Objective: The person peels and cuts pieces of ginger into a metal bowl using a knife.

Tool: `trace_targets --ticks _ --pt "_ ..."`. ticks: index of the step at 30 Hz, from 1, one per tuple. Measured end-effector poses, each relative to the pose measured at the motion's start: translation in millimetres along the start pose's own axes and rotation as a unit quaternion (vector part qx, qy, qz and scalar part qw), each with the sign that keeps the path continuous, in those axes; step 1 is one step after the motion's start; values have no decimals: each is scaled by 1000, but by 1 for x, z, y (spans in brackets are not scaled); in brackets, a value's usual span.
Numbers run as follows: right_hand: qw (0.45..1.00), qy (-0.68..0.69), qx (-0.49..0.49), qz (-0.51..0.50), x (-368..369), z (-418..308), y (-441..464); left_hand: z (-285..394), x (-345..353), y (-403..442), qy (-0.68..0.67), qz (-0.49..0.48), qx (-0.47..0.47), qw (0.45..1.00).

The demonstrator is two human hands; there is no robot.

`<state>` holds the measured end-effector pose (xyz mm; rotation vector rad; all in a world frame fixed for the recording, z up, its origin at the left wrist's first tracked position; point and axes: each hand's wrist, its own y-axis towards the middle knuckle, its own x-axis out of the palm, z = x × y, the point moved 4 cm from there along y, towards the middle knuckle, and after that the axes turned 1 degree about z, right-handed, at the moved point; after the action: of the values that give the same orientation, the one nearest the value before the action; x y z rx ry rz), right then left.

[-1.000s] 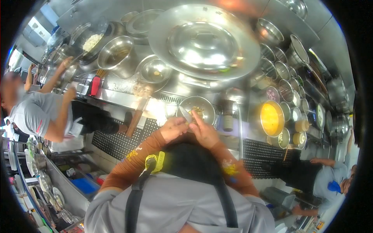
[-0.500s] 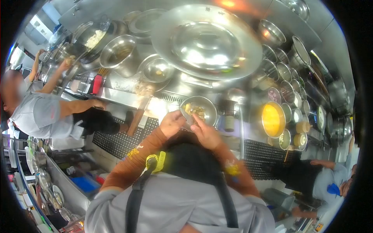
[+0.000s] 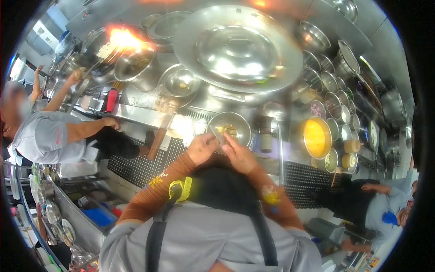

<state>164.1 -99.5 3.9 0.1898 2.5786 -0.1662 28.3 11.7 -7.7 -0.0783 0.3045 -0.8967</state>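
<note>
Where the two hands nearly meet, close to the wearer's apron, left hand (image 3: pixel 203 148) is curled inward, right hand (image 3: pixel 239 156) has fingers extended; between them, a grey blade-like piece (image 3: pixel 216 133). Cannot tell which fingers grasp it. Looks thin, stiff, light; I'd judge the end away from any edge safest to hold. It sits over the near rim of a metal bowl (image 3: pixel 246 123), light and probably slick, best taken by its rim. Pale yellowish chunks (image 3: pixel 229 130) inside, likely soft and slippery. Farther off: a container of yellow liquid (image 3: pixel 317 137), a broad metal dish (image 3: pixel 188 50), then flames (image 3: pixel 124 40) near a co-worker (image 3: pixel 45 129).
</note>
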Motion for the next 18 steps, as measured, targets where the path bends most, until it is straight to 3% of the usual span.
trace_targets --ticks 5,8,14,18 --pt "998 -11 51 -21 -4 0 2 -2 3 -4 11 -26 -45 999" --pt "1000 -9 -23 10 1 8 1 13 0 -6 6 -12 -29 999" --pt "998 46 -40 -15 1 3 -3 5 1 1 -12 32 41 999" --pt "998 43 28 -39 -2 3 -2 7 1 -1 46 7 15 999"
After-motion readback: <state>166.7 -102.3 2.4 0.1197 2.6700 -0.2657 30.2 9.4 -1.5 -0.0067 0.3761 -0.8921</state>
